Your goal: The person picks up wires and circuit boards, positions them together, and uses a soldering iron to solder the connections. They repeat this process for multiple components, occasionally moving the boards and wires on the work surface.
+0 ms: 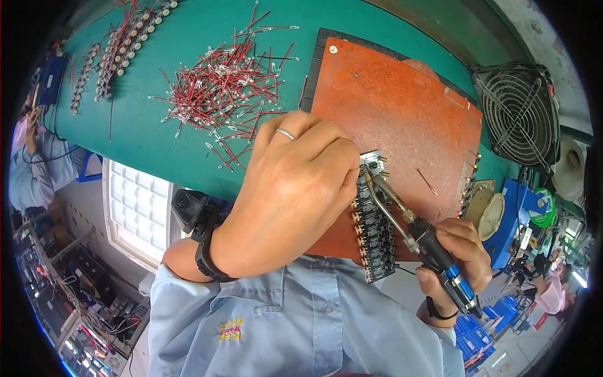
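Circuit-board strip: a row of small dark boards with metal pins down its left side, it lay lengthwise on the orange board, far end beside the left fingertips, near end jutting past the orange board's near edge.
Left hand: came over the orange board's left edge, fingers curled and bunched at the strip's far end; their tips were mostly hidden, so whether they gripped anything could not be told. It wore a ring and a black wrist strap.
Right hand: stood by the orange board's near right corner, fingers wrapped around the soldering iron.
Iron's tip: slanted to the strip's far end, a thin metal tube running beside it; contact could not be told.
Loose wire: a short red one, lay alone on the orange board, right of the strip.
Wire pile: red leads with clear ends lay heaped on the green bench, left of the orange board.
Other strips: rows of parts with round pale discs lay toward the bench's far left corner.
Fan: a black one with a round grille stood at the bench's right end.
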The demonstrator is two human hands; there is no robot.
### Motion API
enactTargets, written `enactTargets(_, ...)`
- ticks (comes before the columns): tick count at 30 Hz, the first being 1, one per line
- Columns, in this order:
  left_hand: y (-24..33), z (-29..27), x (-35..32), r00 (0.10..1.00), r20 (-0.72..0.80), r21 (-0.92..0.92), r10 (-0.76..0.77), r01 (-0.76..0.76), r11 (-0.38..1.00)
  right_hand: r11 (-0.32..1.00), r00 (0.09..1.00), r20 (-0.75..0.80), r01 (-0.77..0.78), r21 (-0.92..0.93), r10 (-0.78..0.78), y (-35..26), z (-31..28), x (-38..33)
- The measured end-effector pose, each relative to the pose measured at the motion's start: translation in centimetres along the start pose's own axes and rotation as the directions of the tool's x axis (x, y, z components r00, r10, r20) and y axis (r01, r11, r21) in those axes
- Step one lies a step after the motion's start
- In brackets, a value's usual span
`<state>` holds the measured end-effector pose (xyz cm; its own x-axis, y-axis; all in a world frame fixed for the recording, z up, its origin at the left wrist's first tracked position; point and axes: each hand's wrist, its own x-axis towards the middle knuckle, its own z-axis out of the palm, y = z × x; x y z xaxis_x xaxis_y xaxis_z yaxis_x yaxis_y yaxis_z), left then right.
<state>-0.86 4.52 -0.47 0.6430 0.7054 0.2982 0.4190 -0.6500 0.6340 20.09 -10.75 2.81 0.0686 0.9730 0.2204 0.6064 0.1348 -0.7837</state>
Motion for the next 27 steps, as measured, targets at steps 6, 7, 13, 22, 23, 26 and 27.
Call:
enactTargets(6, 0.1, 0.0, 0.0, 1.000, -0.007, -0.003, -0.009, 0.009, 1.000, 1.000, 1.000, 0.024, -0.009, 0.007, 0.009, -0.1, 0.0, 0.1)
enactTargets(7, 0.1, 0.0, 0.0, 1.000, -0.008, -0.001, -0.009, 0.009, 1.000, 1.000, 1.000, 0.012, -0.011, 0.014, 0.011, 0.0, -0.1, 0.0)
enactTargets(13, 0.2, -0.1, 0.1, 1.000, 0.005, 0.004, -0.003, 0.003, 1.000, 0.999, 0.998, -0.053, -0.024, 0.043, 0.026, 0.0, -0.9, -0.5)
enactTargets(22, 0.2, -0.4, 0.2, 0.999, 0.037, -0.017, 0.001, 0.000, 1.000, 0.996, 0.992, -0.119, -0.030, 0.088, 0.040, 1.0, -1.0, -1.8)
enactTargets(23, 0.2, -0.6, 0.3, 0.999, 0.039, -0.015, 0.009, -0.008, 1.000, 0.994, 0.982, -0.180, -0.037, 0.107, 0.056, 1.2, -1.0, -2.2)
enactTargets(26, 0.8, -1.0, 0.7, 0.999, 0.041, -0.019, 0.018, -0.017, 1.000, 0.989, 0.947, -0.310, -0.045, 0.138, 0.086, 1.9, -1.1, -3.2)
enactTargets(27, 1.4, -1.0, 1.0, 0.999, 0.041, -0.023, 0.031, -0.030, 0.999, 0.984, 0.920, -0.372, -0.067, 0.163, 0.124, 2.0, -1.1, -3.5)
